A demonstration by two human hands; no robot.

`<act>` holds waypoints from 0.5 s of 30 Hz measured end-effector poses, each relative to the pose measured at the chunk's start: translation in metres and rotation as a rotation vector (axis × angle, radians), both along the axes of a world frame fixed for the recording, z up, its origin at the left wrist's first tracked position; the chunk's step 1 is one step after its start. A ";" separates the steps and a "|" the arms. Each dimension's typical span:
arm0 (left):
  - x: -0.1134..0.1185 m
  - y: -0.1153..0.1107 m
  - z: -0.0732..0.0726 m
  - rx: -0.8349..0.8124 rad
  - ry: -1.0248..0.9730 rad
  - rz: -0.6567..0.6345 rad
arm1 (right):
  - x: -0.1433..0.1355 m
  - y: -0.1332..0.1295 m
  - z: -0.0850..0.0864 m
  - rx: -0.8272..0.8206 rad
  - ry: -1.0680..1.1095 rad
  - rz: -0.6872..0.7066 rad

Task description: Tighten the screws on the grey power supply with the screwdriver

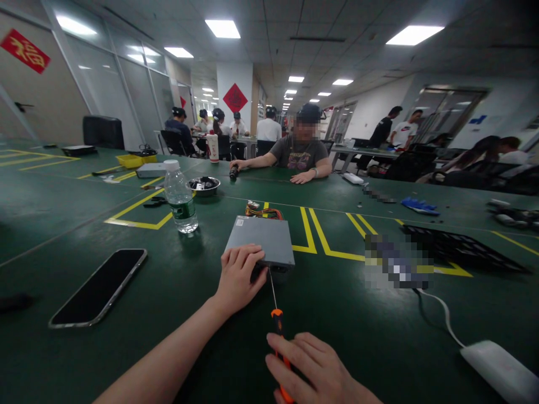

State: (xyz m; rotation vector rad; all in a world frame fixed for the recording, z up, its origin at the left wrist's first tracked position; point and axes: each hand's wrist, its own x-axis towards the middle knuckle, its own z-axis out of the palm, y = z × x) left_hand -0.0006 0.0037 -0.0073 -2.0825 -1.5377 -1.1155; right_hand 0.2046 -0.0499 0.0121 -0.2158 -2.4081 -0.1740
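A grey metal computer power supply (269, 238) lies on the green table, its bundle of coloured cables (267, 211) at the far side. My left hand (242, 275) grips its near left corner, fingers over the top and thumb at the near face. In my right hand (311, 365) is a screwdriver (277, 318) with an orange and black handle, held between thumb and fingers. Its thin shaft points away from me, and the tip meets the near face of the power supply beside my left thumb. Whether the tip sits in a screw is too small to tell.
Left of the power supply stand a water bottle (181, 196) and a metal bowl of small parts (204, 186); a phone (99, 286) lies nearer. To the right are a black perforated panel (463, 247) and a white adapter (501, 367) with its cable. A person (301, 148) sits opposite.
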 end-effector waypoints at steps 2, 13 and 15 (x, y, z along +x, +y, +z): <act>0.000 0.000 0.000 0.004 -0.002 -0.002 | 0.000 0.000 0.000 0.000 0.005 0.004; 0.001 0.000 0.000 0.027 -0.004 0.003 | -0.005 -0.002 -0.006 -0.014 -0.021 -0.008; 0.001 0.001 0.000 0.035 -0.003 0.007 | -0.007 -0.002 -0.008 -0.035 -0.041 -0.001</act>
